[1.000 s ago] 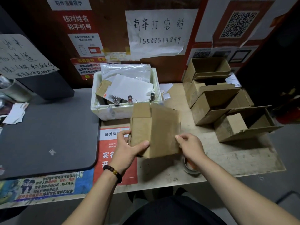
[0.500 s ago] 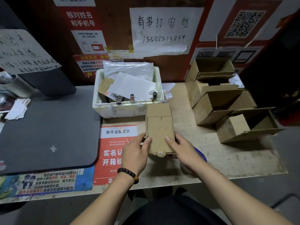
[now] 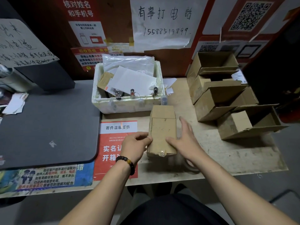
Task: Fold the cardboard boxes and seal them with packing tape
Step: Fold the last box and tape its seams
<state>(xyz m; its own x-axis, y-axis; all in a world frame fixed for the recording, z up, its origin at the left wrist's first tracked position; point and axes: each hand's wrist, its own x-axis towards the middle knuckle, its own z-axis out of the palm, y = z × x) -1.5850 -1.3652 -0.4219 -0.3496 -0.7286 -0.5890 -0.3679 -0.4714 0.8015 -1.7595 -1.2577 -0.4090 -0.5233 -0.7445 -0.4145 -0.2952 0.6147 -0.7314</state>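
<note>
Parcel shop: shipping notices (image 3: 118, 148), QR codes (image 3: 250, 14), cartons (image 3: 215, 62).

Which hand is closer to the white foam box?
Left. The left hand grips the small cardboard box's left edge, just below the white foam box. The right hand lies on the cardboard box's right side, farther off.

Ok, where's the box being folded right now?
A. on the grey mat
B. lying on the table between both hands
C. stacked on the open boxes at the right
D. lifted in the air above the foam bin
B: the cardboard box lies on the table, the left hand at its left edge and the right hand on its right side.
</note>
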